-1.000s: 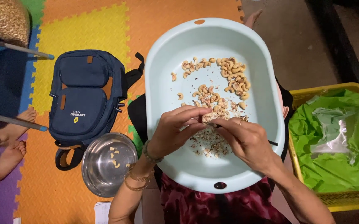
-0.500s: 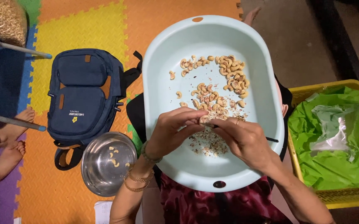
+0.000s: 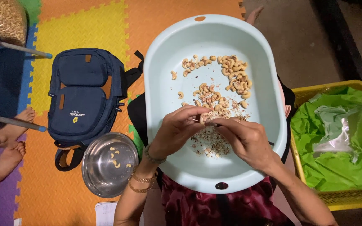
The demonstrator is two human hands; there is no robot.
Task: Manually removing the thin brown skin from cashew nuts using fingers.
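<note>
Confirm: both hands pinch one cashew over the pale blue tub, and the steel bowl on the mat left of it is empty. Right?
Not quite. The steel bowl is not empty: the head view shows a few cashew pieces lying in it. The rest holds: the left hand and right hand meet on one cashew over the pale blue tub, and the bowl sits on the mat left of it.

The basin [image 3: 164,83] rests on the person's lap, with cashew nuts [image 3: 220,81] in its far half and a patch of peel scraps [image 3: 210,144] nearer the person. Both hands meet over the scraps, the left hand [image 3: 174,132] beside the right hand [image 3: 246,140]. Left of the basin lies a backpack [image 3: 84,96] on the floor mat [image 3: 80,29]; a metal bowl [image 3: 109,165] sits in front of it, holding a few nuts. A crate [image 3: 336,140] stands to the right.
</note>
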